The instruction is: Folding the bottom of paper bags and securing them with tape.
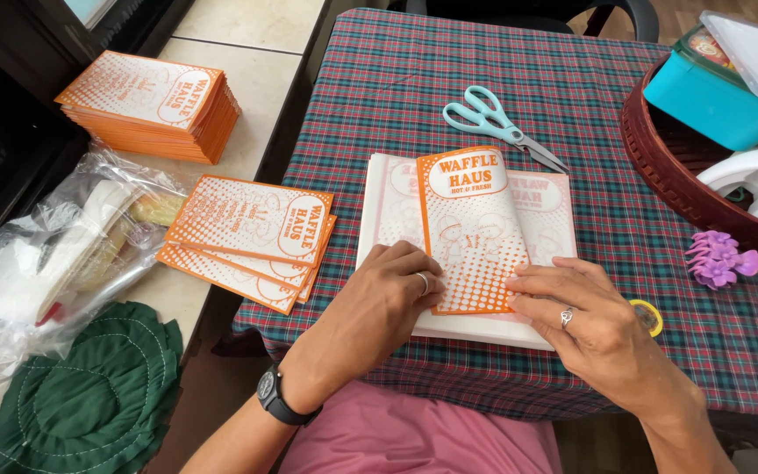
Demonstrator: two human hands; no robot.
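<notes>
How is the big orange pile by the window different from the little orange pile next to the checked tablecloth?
The big pile is thick, with many folded sleeves stacked neatly square; the little pile has only a few, fanned out with edges slipping apart. The big pile sits farther from the left hand; the little pile lies close beside it. Neither hand touches either pile. Both are the same orange-and-white printed paper sleeves, lying flat on the pale counter.

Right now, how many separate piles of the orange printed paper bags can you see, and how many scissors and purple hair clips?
Orange bag piles: 3, at and under both hands
Scissors: 1
Purple hair clip: 1
Total: 5
</notes>
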